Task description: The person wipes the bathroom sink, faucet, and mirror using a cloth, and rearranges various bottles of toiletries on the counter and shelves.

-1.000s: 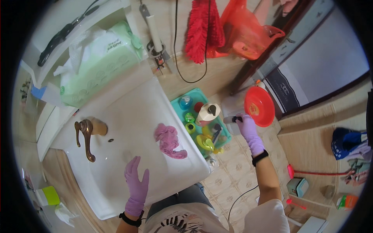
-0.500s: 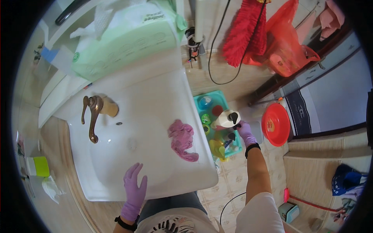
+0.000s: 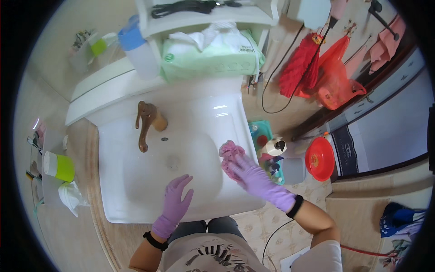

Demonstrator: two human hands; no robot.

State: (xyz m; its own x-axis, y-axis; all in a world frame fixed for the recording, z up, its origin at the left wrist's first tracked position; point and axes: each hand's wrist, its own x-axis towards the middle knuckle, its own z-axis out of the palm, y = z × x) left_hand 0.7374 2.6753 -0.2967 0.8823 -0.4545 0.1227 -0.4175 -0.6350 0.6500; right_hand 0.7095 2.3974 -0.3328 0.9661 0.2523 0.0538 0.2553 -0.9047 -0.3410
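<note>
Head view: a crumpled pink cloth (image 3: 229,152) lies on the right rim of the white ceramic basin (image 3: 136,190), pressed under the purple-gloved right hand (image 3: 251,177), fingers flat, not clenched. The left hand (image 3: 176,204) rests open, empty, on the front rim. Firm, even pressure would wipe best. A bronze tap (image 3: 147,122) behind the bowl could obstruct; a green cup (image 3: 59,166) stands left.

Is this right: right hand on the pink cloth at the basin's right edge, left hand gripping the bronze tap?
Not quite. In the head view the left hand lies flat with fingers spread on the front rim of the white basin, well apart from the bronze tap, not gripping it. The rest holds: the right hand is on the pink cloth at the basin's right edge.
</note>
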